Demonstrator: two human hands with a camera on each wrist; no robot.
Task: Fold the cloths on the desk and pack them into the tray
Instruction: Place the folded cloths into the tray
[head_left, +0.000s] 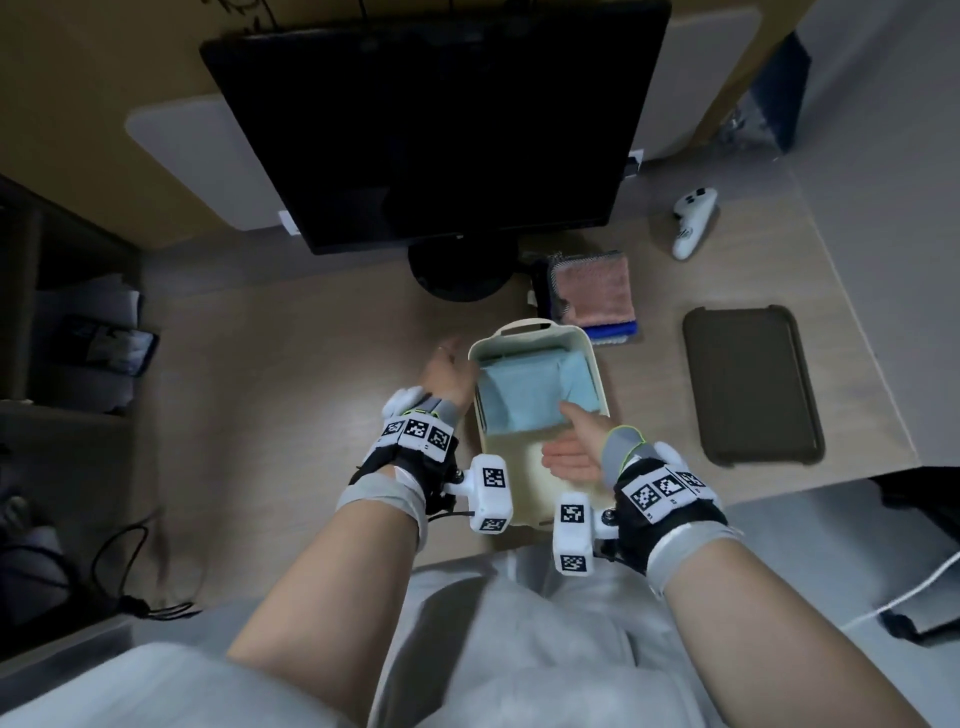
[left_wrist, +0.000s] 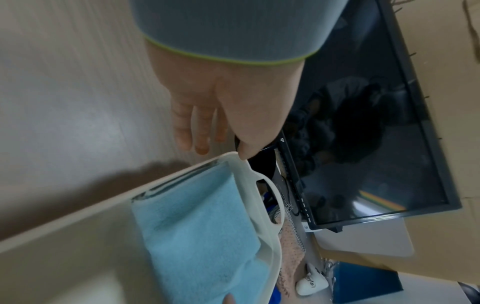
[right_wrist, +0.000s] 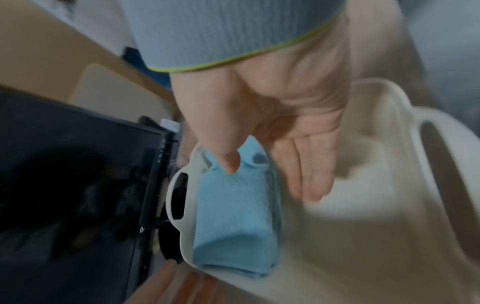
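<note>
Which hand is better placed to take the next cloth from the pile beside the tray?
Probably the right hand: the pile lies beyond the tray on its right. The left hand is open at the tray's left.

You are sitting at a light wood-grain desk (head_left: 291, 374), looking down on it. A black monitor (head_left: 441, 119) with a dark screen is standing on a round base (head_left: 460, 273) beyond your fingers. A tan wall (head_left: 78, 93) is rising behind it, carrying a pale rounded panel (head_left: 182, 150). A white controller (head_left: 693, 221) and a dark flat mat (head_left: 750, 384) are lying on the desk, off to the right of your fingers. Dark shelving (head_left: 67, 312) is standing off to their left. The lighting is dim and even.
</note>
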